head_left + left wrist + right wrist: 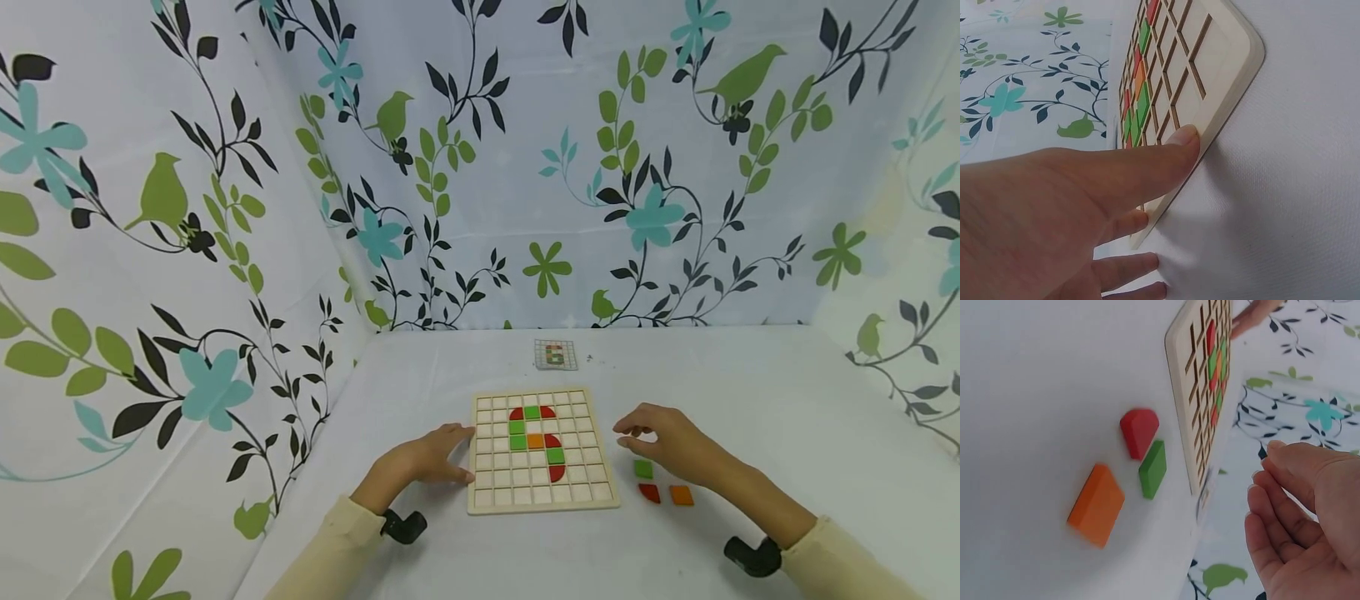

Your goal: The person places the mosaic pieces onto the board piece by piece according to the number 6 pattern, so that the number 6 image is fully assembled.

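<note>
A square wooden grid board (pixel 543 498) lies on the white table, with several red, green and orange tiles set in its cells. At the board's left edge is my left hand (pixel 431 454), its thumb resting on the rim and its fingers spread along the side. My right hand (pixel 675 442) hovers just right of the board, fingers loosely bent and nothing between them. Below that hand lie three loose tiles: a green square tile (pixel 1153 470), a red quarter-round tile (pixel 1139 432) and an orange square tile (pixel 1097 505).
Behind the board lies a small pattern card (pixel 556 355) printed with a grid and a coloured figure. A curtain (pixel 510 167) with leaves, flowers and birds hangs round the back and sides of the table (pixel 420 375).
</note>
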Tool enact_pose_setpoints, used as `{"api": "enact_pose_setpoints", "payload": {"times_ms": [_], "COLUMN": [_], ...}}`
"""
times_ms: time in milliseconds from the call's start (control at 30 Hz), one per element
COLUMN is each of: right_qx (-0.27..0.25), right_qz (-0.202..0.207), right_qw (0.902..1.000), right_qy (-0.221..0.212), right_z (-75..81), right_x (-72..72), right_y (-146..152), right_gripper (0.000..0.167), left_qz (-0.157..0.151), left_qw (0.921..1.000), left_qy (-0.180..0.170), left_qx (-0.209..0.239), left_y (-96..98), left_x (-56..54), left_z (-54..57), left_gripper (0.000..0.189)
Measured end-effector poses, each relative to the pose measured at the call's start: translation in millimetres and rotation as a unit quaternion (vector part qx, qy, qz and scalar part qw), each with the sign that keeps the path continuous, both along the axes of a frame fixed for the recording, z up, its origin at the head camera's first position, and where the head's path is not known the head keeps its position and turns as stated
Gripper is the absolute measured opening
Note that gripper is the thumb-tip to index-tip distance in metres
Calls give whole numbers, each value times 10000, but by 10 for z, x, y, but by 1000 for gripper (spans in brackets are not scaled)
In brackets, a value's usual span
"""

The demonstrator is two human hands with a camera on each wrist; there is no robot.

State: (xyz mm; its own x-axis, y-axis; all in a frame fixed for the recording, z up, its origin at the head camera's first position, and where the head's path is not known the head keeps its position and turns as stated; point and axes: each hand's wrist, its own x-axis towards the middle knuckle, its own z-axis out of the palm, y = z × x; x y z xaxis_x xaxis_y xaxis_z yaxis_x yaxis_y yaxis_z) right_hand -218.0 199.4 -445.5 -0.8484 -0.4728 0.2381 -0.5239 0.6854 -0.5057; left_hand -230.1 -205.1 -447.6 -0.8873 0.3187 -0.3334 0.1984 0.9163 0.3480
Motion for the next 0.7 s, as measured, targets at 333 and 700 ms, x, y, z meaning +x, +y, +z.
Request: {"api": "enact_pose_setpoints", "payload": {"times_ms": [333,700], "right_qx": [-95,-273], "right_qz": [-340,-335], "right_qw": [9992,9917], "right_qy": [-175,-1208], "right_z": [-79,-268], "right_x": [142,379], "right_y": [428,834], "right_gripper": [23,42], "left_qz": [-87,-106], "left_qw": [9999,9999], "left_qy": [31,43], "left_qx": [82,40], "left_y": [0,-8], "left_x": [-1,8], "left_z": [20,16], "left_gripper": [85,83]}}
